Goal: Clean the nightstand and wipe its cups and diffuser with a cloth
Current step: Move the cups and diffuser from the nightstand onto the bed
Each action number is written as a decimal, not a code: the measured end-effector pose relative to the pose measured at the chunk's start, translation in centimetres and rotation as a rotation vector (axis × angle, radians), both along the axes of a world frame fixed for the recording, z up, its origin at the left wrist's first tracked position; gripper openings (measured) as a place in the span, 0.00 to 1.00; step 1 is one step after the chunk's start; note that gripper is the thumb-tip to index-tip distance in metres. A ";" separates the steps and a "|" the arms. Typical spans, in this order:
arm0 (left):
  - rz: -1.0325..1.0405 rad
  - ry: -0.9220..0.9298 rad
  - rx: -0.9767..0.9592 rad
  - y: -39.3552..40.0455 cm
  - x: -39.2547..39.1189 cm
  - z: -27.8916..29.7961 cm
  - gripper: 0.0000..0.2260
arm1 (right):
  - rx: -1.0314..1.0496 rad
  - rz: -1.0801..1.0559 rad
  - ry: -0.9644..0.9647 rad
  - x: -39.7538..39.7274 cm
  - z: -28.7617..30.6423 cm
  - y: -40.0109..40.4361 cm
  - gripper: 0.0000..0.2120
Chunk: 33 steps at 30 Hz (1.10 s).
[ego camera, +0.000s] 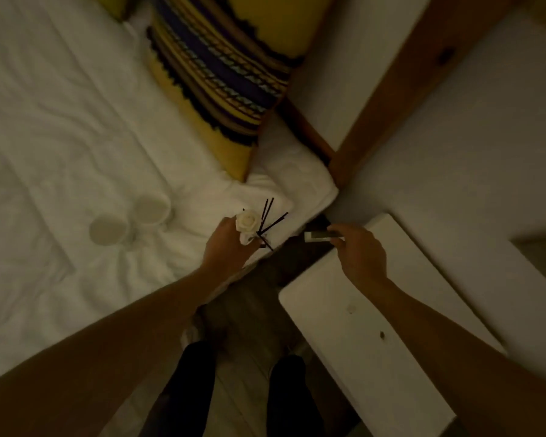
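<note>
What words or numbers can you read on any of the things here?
None can be read.
The small dark box pinched in the right hand has a pale panel that may be a label, but it is too blurred and dim to read.
The reed diffuser in the left hand and the two white cups on the bed show no writing.

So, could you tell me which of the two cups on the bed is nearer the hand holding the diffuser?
The right-hand cup, further up the bed; the other cup sits farther from the left hand gripping the diffuser.
</note>
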State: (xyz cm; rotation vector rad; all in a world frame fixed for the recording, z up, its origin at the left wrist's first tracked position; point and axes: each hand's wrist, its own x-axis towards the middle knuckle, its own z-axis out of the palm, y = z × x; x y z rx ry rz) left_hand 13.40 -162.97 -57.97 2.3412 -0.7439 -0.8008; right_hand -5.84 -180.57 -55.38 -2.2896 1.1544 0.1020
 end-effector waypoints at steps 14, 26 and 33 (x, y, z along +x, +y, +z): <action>0.431 -0.202 -0.059 22.7 13.0 2.9 0.15 | 0.031 0.478 -0.041 21.3 2.3 14.7 0.13; 0.842 -0.091 -0.021 37.6 17.9 1.6 0.18 | 0.058 0.812 -0.025 32.6 1.8 29.4 0.14; 0.849 0.002 -0.048 40.6 19.8 -1.6 0.17 | 0.044 0.881 0.014 36.7 -2.2 34.3 0.14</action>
